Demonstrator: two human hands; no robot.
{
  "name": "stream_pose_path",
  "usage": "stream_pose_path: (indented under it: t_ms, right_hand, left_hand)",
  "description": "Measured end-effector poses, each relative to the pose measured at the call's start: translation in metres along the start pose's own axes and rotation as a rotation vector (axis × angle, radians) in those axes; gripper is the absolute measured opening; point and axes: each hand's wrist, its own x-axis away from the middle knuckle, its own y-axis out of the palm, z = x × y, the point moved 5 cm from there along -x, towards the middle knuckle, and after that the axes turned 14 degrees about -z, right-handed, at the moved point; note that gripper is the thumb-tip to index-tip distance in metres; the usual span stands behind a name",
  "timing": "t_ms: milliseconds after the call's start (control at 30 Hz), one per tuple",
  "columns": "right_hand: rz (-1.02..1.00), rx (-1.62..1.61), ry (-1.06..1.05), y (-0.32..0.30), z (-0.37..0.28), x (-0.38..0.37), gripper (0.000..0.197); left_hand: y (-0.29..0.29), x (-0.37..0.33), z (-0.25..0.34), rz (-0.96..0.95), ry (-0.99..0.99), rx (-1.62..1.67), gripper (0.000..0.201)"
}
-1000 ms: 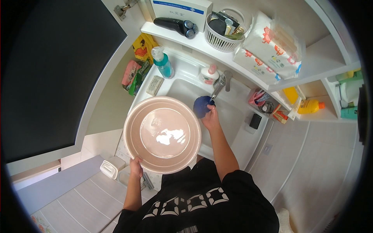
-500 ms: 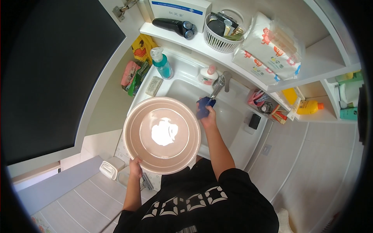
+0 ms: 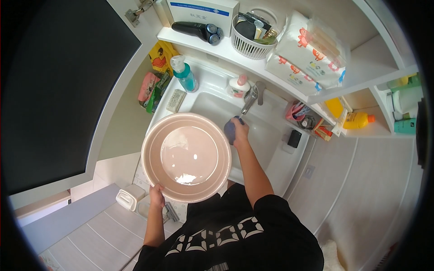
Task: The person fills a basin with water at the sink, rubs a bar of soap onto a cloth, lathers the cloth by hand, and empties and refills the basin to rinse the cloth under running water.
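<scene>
A large pale pink basin [image 3: 224, 156] is held over the left part of the white sink [image 3: 266, 135]. My left hand [image 3: 157, 197] grips its near-left rim, the thumb on top and the other fingers hidden beneath. To the basin's right, my right hand [image 3: 242, 132] is closed around a bunched blue cloth [image 3: 230, 131], just below the spout of the metal faucet [image 3: 251, 100]. Bright reflections lie on the basin's bottom; whether it contains water I cannot tell.
Behind the sink stand a teal pump bottle [image 3: 185, 77] and a white pump bottle [image 3: 238, 86]. A scrub brush [image 3: 176, 100] lies on the left ledge. Above, a shelf holds an electric shaver [image 3: 197, 32], a white basket [image 3: 251, 43] and tissue packs [image 3: 307, 52]. An open mirrored door [image 3: 68, 90] fills the left.
My right hand has drawn the blue cloth slightly toward me and left, and the cloth looks more compact. The bright reflection in the basin has shifted toward its near side.
</scene>
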Motion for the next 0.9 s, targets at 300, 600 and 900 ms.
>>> stream_pose_path:
  t_ms: [300,600,900]
  right_hand:
    - [-0.397,-0.6,-0.014,0.017,0.0,0.027,0.038]
    - [-0.442,-0.862,-0.004,0.049,0.002,0.031,0.029]
    - [-0.081,0.433,-0.376,-0.017,0.012,-0.002,0.02]
  left_hand:
    - [-0.003,0.004,0.001,0.022,-0.002,-0.006,0.051]
    - [-0.017,0.002,-0.006,0.011,0.021,-0.004,0.048]
    - [-0.001,-0.003,0.0,-0.024,0.015,0.001,0.049]
